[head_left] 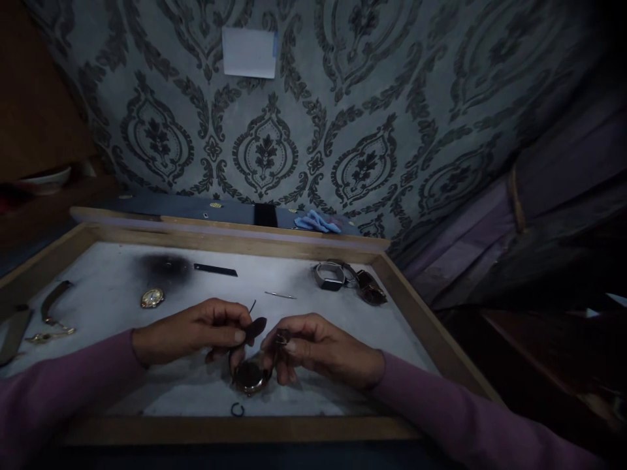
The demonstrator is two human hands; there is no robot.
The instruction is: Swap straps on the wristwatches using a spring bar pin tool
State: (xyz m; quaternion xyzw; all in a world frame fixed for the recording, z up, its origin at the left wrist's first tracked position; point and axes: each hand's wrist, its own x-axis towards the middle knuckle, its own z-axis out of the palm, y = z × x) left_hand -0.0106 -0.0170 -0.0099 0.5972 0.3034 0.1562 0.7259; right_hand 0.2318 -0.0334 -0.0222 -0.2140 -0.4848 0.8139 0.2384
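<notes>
Hands over tray's near edge, centre. Left hand [196, 329] pinching dark strap end [257, 326] between thumb and forefinger. Watch [249, 377] hanging below, between both hands, just above tray [235, 429]. Right hand [318, 349] closed on small part at watch lug; part too small to tell. Risk: tiny part slipping from fingers, lost in dim light. Small ring [238, 409] loose by near edge, could roll off. Tray floor pale, smudged; patterned wallpaper [362, 156] behind.

Long mauve-pink sleeves down to both wrists, bare left hand [196, 329] and right hand [321, 349]
</notes>
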